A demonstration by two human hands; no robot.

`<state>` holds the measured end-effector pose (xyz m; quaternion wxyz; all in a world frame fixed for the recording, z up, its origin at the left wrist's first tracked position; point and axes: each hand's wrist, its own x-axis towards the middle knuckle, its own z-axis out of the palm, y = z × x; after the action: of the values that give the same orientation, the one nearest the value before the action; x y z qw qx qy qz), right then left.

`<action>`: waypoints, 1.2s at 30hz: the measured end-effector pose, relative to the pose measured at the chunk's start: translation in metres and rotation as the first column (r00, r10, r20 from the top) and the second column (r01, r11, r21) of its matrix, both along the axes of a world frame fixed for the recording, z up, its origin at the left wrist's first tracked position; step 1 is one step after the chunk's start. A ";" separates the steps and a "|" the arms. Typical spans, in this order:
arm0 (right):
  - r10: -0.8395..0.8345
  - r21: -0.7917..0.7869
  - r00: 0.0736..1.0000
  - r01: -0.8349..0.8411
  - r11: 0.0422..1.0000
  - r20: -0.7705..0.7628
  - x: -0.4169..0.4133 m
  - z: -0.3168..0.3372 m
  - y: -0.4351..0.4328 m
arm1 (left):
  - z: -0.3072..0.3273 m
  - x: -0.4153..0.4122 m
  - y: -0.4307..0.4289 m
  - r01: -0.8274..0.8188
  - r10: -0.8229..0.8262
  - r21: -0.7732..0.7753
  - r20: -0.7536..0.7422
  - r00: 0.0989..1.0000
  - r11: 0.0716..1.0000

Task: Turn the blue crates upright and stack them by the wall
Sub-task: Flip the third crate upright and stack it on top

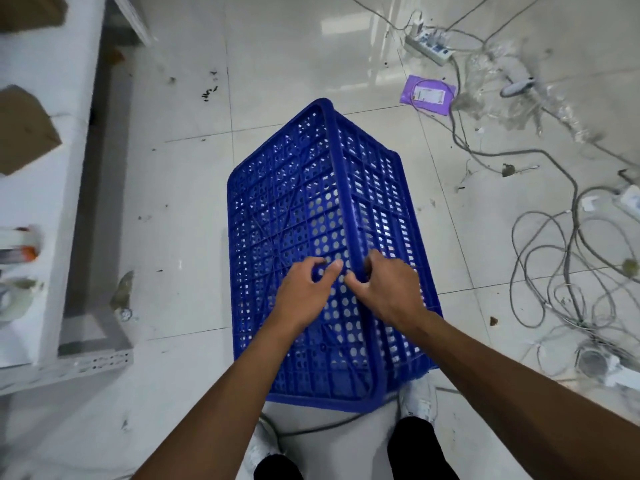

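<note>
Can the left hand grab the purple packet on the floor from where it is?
Probably not. The purple packet lies beyond the far end of the blue crate, while the left hand rests on the crate's near part. The person would likely have to step round.

We can't read any text here. The purple packet point(428, 95) on the floor has a white label w/ print, but it's too small & blurred to make out.

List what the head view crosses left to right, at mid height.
White shelving unit → blue perforated plastic crate → tangled grey cables on the tiled floor.
</note>
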<state>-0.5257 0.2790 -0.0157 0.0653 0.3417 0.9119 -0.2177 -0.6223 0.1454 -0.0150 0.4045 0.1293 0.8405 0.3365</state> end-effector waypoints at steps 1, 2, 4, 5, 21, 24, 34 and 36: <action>0.027 -0.012 1.000 -0.027 1.000 -0.015 -0.005 0.001 -0.009 | 0.000 -0.004 -0.005 -0.033 0.033 0.004 -0.016 0.999 0.999; 0.051 -0.031 0.998 -0.053 0.998 -0.038 -0.010 0.002 -0.017 | 0.000 -0.008 -0.010 -0.062 0.062 -0.001 -0.020 0.998 0.998; 0.119 -0.066 0.989 -0.124 0.990 -0.084 -0.021 0.003 -0.036 | 0.000 -0.016 -0.025 -0.102 0.102 -0.014 -0.009 0.995 0.995; 0.162 -0.080 0.982 -0.170 0.982 -0.099 -0.026 0.003 -0.045 | 0.000 -0.020 -0.033 -0.106 0.106 -0.024 -0.006 0.994 0.994; 0.161 -0.089 0.985 -0.154 0.984 0.070 -0.043 -0.046 -0.075 | -0.027 -0.112 -0.187 -0.464 0.488 -0.218 0.069 0.870 0.858; 0.208 -0.064 0.977 -0.204 0.977 0.057 -0.041 -0.057 -0.080 | -0.041 -0.112 -0.206 -0.441 0.473 -0.248 0.085 0.877 0.863; -0.192 -0.421 0.954 0.275 0.864 0.230 -0.053 -0.058 -0.062 | -0.061 -0.078 -0.219 -0.344 0.353 -0.330 -0.034 0.935 0.879; -0.245 -0.548 0.938 0.343 0.763 0.246 -0.052 -0.058 -0.061 | -0.060 -0.082 -0.221 -0.307 0.326 -0.352 -0.007 0.945 0.884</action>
<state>-0.5773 0.2181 -0.0732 0.2046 0.4602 0.7276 -0.4658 -0.7047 -0.0754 -0.0754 0.3824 -0.0921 0.8855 0.2472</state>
